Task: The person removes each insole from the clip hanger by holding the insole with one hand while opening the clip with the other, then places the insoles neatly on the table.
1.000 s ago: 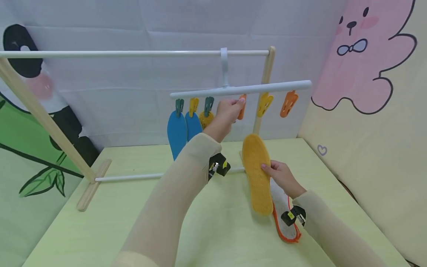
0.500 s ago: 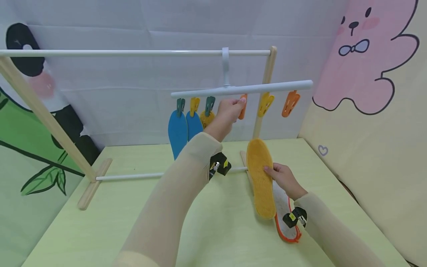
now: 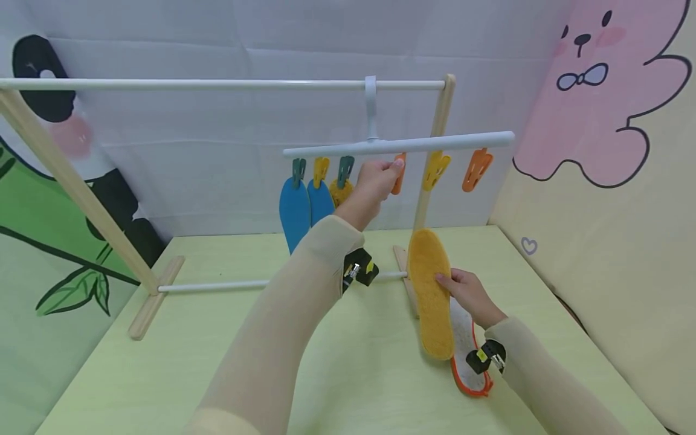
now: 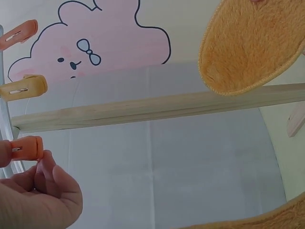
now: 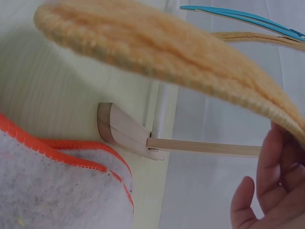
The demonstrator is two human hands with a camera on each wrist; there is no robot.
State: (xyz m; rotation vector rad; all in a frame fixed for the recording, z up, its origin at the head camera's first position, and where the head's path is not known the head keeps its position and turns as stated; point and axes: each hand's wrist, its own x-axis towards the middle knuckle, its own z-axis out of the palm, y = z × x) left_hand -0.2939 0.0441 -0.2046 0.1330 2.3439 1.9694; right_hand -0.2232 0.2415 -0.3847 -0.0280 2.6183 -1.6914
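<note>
A white clip hanger (image 3: 446, 142) hangs from the rack's top rod. My left hand (image 3: 375, 184) pinches an orange clothespin (image 3: 399, 175) under the hanger's bar; in the left wrist view the orange clip (image 4: 27, 148) sits between thumb and fingers, with no insole in it. My right hand (image 3: 469, 294) holds a fuzzy yellow insole (image 3: 429, 290) by its right edge, upright, below and apart from that clip. Two blue insoles (image 3: 294, 208) and another yellow insole (image 3: 341, 192), partly hidden by my left arm, hang from clips at left.
A yellow clip (image 3: 436, 171) and an orange clip (image 3: 477, 171) hang further right on the bar. Grey insoles with red-orange edging (image 3: 466, 344) lie on the table (image 3: 348, 374) below my right hand. The wooden rack post (image 3: 435, 157) stands behind the yellow insole.
My right hand has lowered the yellow insole slightly and shifted it a little right. My left hand keeps its pinch on the orange clothespin. The head view has shifted slightly.
</note>
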